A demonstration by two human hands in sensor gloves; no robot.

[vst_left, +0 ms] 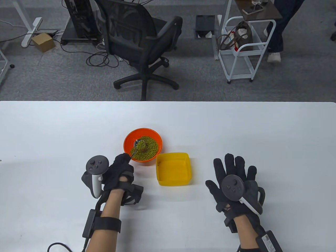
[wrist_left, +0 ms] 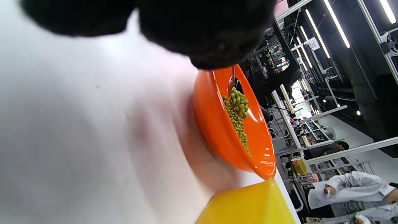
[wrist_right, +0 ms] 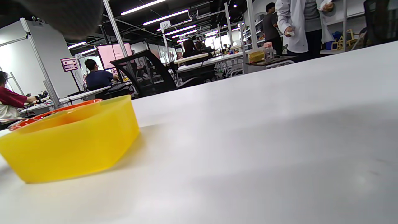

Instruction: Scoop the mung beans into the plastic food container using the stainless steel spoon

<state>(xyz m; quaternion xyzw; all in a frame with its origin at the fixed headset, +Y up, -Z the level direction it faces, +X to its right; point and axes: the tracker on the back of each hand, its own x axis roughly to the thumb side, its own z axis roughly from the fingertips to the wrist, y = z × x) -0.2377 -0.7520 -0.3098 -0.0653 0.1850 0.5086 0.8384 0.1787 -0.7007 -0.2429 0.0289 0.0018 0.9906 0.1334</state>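
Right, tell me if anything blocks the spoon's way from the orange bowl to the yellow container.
Nothing visible does. The left hand holds the spoon, loaded with beans, over the bowl. The container sits right beside the bowl, open-topped. Only the two rims lie between. The right hand rests flat, well off to the side.

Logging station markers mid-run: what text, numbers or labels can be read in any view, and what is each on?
"30" on a white sign card mounted on the overhead frame, right wrist view.
"30" again on the sign card in the left wrist view, turned sideways.
Pink wall screen and small placard: too blurred to read.
Label on the right forearm pack: too small to read.
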